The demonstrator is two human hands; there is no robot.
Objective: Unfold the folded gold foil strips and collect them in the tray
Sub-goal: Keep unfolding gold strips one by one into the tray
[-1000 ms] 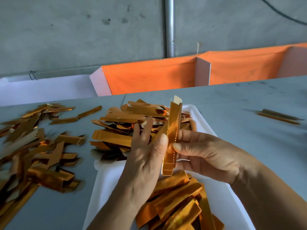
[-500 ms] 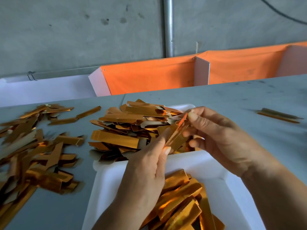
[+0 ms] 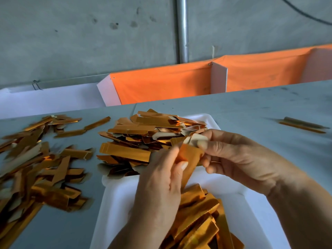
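Both hands hold one gold foil strip (image 3: 190,157) above the white tray (image 3: 118,200). My left hand (image 3: 161,184) pinches its lower part with thumb and fingers. My right hand (image 3: 239,159) pinches its upper end, where the pale inner side shows. A pile of gold strips (image 3: 143,133) fills the tray's far end and spills over its left rim. More gold strips (image 3: 199,218) lie in the tray's near part, partly hidden by my left hand.
A broad scatter of gold strips (image 3: 36,168) covers the grey table on the left. Two loose strips (image 3: 303,124) lie far right. An orange and white partition (image 3: 161,83) runs along the table's far edge, with a concrete wall and a metal pipe (image 3: 182,29) behind.
The strip stood upright between my hands a second ago. It has since tilted down toward the far pile, and both hands have shifted forward; my right hand now grips its upper end.
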